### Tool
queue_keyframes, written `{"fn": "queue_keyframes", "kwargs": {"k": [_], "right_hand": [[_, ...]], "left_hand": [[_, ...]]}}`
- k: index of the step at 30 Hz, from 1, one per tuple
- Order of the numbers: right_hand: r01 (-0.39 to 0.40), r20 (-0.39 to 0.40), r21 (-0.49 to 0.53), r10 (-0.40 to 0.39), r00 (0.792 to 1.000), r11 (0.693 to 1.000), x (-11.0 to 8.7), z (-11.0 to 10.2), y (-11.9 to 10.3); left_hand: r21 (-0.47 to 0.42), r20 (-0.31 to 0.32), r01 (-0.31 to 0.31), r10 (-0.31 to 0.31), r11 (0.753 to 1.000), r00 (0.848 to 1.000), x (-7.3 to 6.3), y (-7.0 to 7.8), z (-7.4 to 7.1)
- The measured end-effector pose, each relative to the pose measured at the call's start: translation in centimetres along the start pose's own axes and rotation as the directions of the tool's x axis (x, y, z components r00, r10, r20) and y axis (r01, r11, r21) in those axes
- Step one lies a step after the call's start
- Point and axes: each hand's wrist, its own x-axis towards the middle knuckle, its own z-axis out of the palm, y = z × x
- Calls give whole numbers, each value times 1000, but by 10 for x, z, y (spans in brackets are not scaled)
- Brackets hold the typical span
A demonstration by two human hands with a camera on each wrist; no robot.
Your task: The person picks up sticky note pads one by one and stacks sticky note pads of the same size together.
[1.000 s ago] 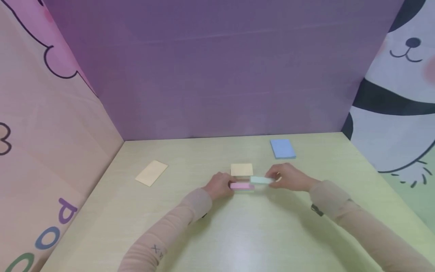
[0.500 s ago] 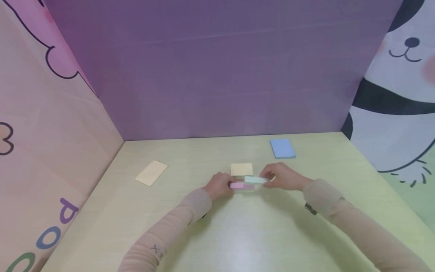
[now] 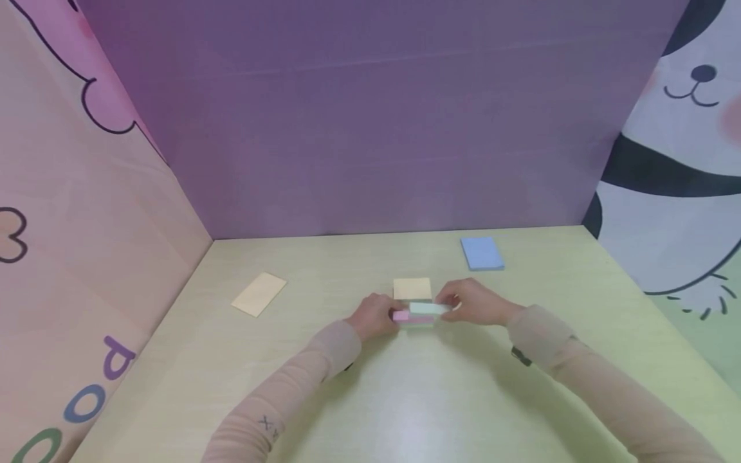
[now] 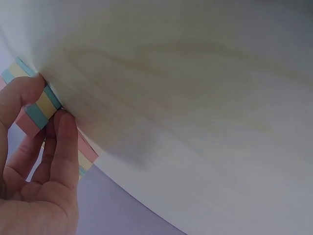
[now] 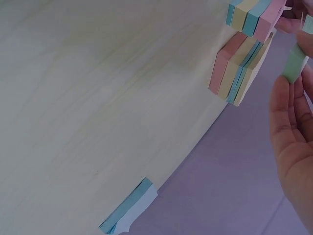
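My left hand [image 3: 375,316] grips the left side of a stack of sticky note pads [image 4: 39,115], layered in blue, yellow and pink. The pink pad [image 3: 401,316] is the top layer of this stack. My right hand [image 3: 477,302] pinches a pale green sticky note pad [image 3: 425,308] at its right end, between thumb and fingers. In the right wrist view this green pad [image 5: 295,62] is just over the pink face of the stack. Just behind stands a second stack [image 5: 237,71] of pink, yellow and blue pads, with a yellow pad [image 3: 412,288] on top.
A blue sticky note pad [image 3: 483,253] lies at the back right of the pale wooden table [image 3: 399,399]. Toward the left lies a peach-coloured pad [image 3: 258,294]. A purple panel [image 3: 370,128] rises at the table's far edge, with printed cloth on both sides.
My right hand has moved left with the green pad, bringing it over the pink-topped stack. The left hand keeps its grip in the same place.
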Motion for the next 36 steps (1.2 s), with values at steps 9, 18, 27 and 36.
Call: {"fn": "queue_keyframes", "kwargs": {"k": [9, 18, 27, 36], "right_hand": [[-47, 14, -17, 47, 999, 999, 4, 2, -6], [-72, 11, -34, 72, 997, 997, 10, 6, -10], [-48, -3, -47, 48, 999, 998, 15, 11, -12], [-59, 0, -33, 59, 998, 998, 18, 15, -13]], "left_hand": [[-16, 2, -4, 4, 1000, 1000, 0, 0, 0], [-32, 16, 12, -12, 999, 1000, 2, 2, -2], [-15, -10, 17, -17, 1000, 1000, 1, -1, 0], [-21, -23, -11, 10, 1000, 1000, 2, -3, 1]]}}
